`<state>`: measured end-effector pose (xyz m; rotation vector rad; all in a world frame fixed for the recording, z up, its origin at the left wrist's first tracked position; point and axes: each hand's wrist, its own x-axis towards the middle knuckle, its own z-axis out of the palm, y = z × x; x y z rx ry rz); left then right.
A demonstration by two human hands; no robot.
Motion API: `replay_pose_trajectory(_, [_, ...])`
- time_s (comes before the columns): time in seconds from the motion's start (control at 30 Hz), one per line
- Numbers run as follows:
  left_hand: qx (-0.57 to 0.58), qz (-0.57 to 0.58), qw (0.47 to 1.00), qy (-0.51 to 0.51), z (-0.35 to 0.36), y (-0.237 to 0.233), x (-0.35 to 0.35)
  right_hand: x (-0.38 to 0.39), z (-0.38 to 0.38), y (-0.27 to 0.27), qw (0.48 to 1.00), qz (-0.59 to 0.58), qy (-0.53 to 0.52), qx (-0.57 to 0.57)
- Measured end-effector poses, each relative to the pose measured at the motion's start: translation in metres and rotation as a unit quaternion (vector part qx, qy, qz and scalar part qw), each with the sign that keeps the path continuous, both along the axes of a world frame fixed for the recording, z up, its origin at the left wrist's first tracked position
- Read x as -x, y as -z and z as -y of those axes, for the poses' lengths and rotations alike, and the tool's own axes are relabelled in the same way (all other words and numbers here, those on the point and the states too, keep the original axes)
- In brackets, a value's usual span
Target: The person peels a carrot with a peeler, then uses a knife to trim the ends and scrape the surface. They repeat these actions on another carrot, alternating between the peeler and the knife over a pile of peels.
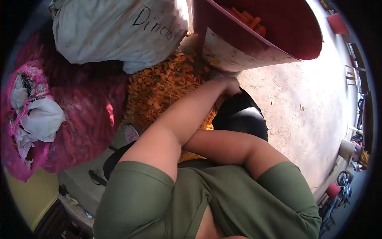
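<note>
My left arm reaches across toward the right, and my left hand (230, 85) is curled downward beside my black-clad knee (241, 113). Its fingers bend inward and are mostly hidden, so what they hold, if anything, does not show. My right forearm (223, 147) passes beneath the left one, and my right hand is hidden behind it. Just beyond my arms lies a heap of orange carrot pieces and peelings (159, 85) on the ground.
A large dark-red tub (242, 47) with carrots (250, 22) inside stands ahead. A white sack (115, 32) marked "Dindo" is at upper left. Full pink mesh sacks (79, 123) sit at left, with white plastic (43, 119) on top. Pale concrete floor (290, 119) stretches right.
</note>
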<state>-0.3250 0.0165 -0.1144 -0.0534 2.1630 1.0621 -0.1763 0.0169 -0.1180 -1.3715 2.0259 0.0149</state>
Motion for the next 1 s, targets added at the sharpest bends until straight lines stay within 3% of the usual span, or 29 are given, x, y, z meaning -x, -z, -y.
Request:
replay_pose_trajectory(0.07, [0.167, -0.025, 0.985, -0.045, -0.016, 0.046, 0.004, 0.004, 0.001, -0.001, 1.000, 0.007, 0.001, -0.008])
replay_pose_trajectory(0.17, [0.148, -0.121, 0.947, -0.259, -0.005, 0.032, -0.012, 0.012, 0.002, -0.004, 1.000, 0.013, 0.004, -0.024])
replay_pose_trajectory(0.23, [0.106, -0.228, 0.886, -0.390, 0.014, 0.015, -0.010, 0.022, 0.003, -0.009, 0.999, 0.014, 0.001, -0.038])
replay_pose_trajectory(0.27, [0.022, -0.249, 0.889, -0.384, 0.025, -0.028, -0.019, 0.028, 0.004, -0.013, 0.999, 0.018, 0.002, -0.048])
replay_pose_trajectory(0.3, [-0.060, -0.268, 0.886, -0.374, 0.035, -0.074, -0.039, 0.034, 0.006, -0.018, 0.998, 0.022, 0.003, -0.061])
replay_pose_trajectory(0.33, [-0.208, -0.206, 0.912, -0.286, 0.041, -0.091, -0.065, 0.043, 0.008, -0.025, 0.997, 0.024, 0.004, -0.073])
replay_pose_trajectory(0.37, [-0.349, -0.140, 0.908, -0.187, 0.048, -0.107, -0.092, 0.051, 0.010, -0.036, 0.996, 0.028, 0.007, -0.082])
replay_pose_trajectory(0.4, [-0.389, -0.171, 0.904, -0.044, 0.051, -0.125, -0.120, 0.057, 0.010, -0.049, 0.996, 0.029, 0.008, -0.081])
replay_pose_trajectory(0.43, [-0.468, -0.039, 0.877, 0.096, 0.046, -0.122, -0.137, 0.064, 0.012, -0.062, 0.997, 0.026, 0.005, -0.071])
replay_pose_trajectory(0.5, [-0.357, 0.190, 0.901, 0.159, 0.020, -0.065, -0.166, 0.067, 0.012, -0.093, 1.000, 0.013, -0.010, -0.011])
replay_pose_trajectory(0.6, [-0.147, 0.304, 0.932, -0.132, -0.039, 0.038, -0.185, 0.063, 0.005, -0.114, 0.996, 0.009, -0.047, 0.073])
replay_pose_trajectory(0.73, [-0.080, 0.232, 0.909, -0.337, -0.086, 0.089, -0.176, 0.054, 0.002, -0.106, 0.993, 0.010, -0.090, 0.081])
replay_pose_trajectory(1.0, [-0.045, 0.205, 0.872, -0.442, -0.040, 0.110, -0.195, 0.042, -0.005, -0.110, 0.978, -0.021, -0.126, 0.166])
